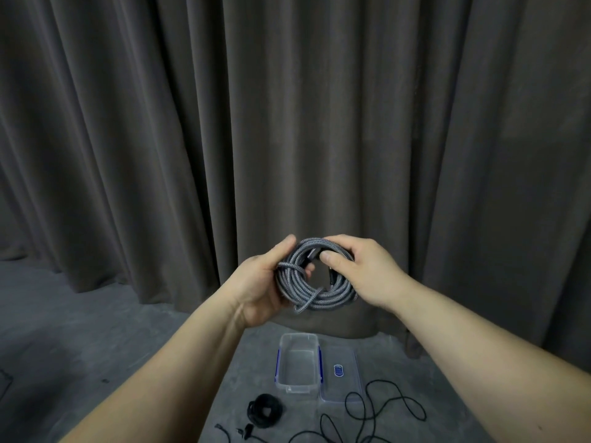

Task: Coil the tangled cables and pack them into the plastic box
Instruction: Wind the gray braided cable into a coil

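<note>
Below, the clear plastic box [299, 362] seemingly holds nothing, its lid [339, 372] beside it; left hand [260, 287] and right hand [361, 270] both grip the grey coiled cable [315, 287].

Braided grey cable [315, 276]; clear plastic box [299, 362]; matt cloth curtain [287, 123]

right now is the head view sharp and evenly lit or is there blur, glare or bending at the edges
Head view: dim, flat lighting, no glare; the grey cable coil, held between left hand and right hand, is fairly sharp; the clear plastic box on the floor looks softer; the wide angle stretches the forearms and bows the curtain folds near the edges.
</note>
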The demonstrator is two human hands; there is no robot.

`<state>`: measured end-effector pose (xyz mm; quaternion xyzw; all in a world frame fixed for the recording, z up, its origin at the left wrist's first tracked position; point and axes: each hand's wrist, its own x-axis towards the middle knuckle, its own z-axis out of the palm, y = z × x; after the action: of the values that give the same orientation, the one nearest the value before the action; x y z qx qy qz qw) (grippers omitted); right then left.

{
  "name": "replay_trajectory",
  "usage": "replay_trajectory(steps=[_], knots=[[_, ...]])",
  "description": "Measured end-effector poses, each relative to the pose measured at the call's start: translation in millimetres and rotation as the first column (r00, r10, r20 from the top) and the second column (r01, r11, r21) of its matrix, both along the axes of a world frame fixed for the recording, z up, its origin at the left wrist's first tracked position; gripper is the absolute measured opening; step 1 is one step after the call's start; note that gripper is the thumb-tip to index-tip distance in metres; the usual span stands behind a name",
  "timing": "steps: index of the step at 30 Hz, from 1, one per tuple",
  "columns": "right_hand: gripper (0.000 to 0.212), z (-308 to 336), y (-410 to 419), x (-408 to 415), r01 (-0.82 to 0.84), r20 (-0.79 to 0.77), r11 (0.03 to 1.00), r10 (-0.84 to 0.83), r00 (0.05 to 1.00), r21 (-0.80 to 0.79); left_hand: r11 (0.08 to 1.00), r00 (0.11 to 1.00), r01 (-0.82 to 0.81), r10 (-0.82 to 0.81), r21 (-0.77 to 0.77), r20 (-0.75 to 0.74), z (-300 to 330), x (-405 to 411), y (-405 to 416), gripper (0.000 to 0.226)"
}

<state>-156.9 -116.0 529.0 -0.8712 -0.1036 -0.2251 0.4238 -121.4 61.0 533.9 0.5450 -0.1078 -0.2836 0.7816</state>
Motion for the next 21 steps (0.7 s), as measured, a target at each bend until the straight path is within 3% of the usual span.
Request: replay_trajectory(steps=[7, 12, 18, 21], knots=[[0.015, -3.4, 3.4, 3.2, 0.023, -0.031, 0.999, -0.024, 0.999, -0.029, 0.994, 0.999, -0.012, 0.007, -0.106, -0.049, -6.8, 2.9, 1.3, 0.027], [0.016, -6.7, 3.7, 3.1, 0.035, -0.049, 0.998, -0.037, 0.998, -0.05, 0.996, 1.0, 0.014, -0.016, -0.082, -0.025, -7.8, 3.3, 2.4, 0.023], [0.019, -11.4, 3.5, 1.8, 0.046, -0.079, 0.996, -0.052, 0.995, -0.074, 0.994, 0.992, 0.062, -0.071, 0.091, 0.105, -8.8, 2.1, 6.2, 0.027], [0.02, -15.6, 5.7, 1.0, 0.075, -0.075, 0.995, -0.08, 0.994, -0.063, 0.993, 0.995, 0.028, -0.039, 0.116, 0.089, -9.9, 3.8, 4.6, 0.014]])
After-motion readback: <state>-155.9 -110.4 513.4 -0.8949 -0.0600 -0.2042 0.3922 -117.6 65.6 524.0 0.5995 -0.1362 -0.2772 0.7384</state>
